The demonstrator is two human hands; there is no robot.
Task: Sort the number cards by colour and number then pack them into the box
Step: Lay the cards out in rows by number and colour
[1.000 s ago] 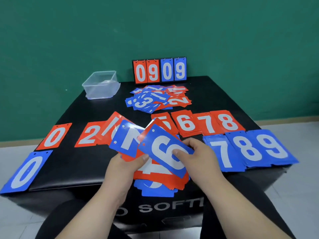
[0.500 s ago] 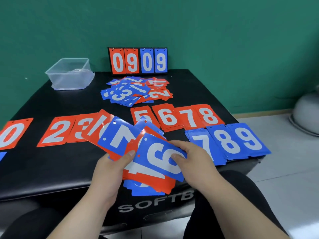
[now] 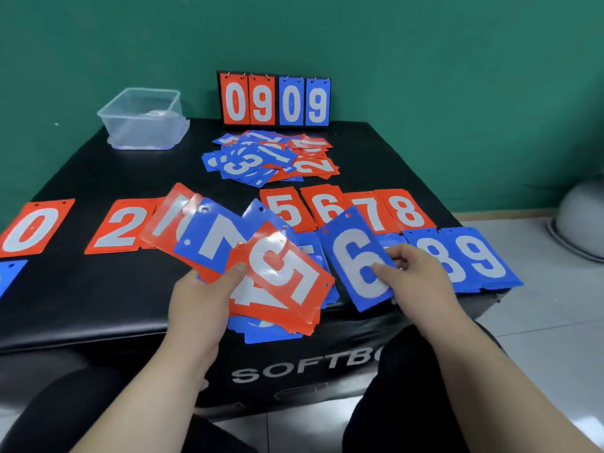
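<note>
- R fingers (image 3: 380, 268): thumb on the face, rest underneath, pinching blue 6 card (image 3: 351, 256) at its 4 o'clock edge.
- Blue 6: long axis runs approx 11-to-5 o'clock, hole end at 11, digit reads upright to the wearer, tilted slightly left.
- R hand (image 3: 421, 279) overlaps blue 8 card (image 3: 457, 276); blue 9 card (image 3: 483, 259) just beside it at 3 o'clock.
- L hand (image 3: 199, 299) at 9 o'clock of the 6, thumb clamping fan of cards (image 3: 281, 286), red 5 on top.
- Likely drop spot: just left of the 8; R hand nearer.
- Box (image 3: 143, 122) at 11 o'clock, well apart.
</note>
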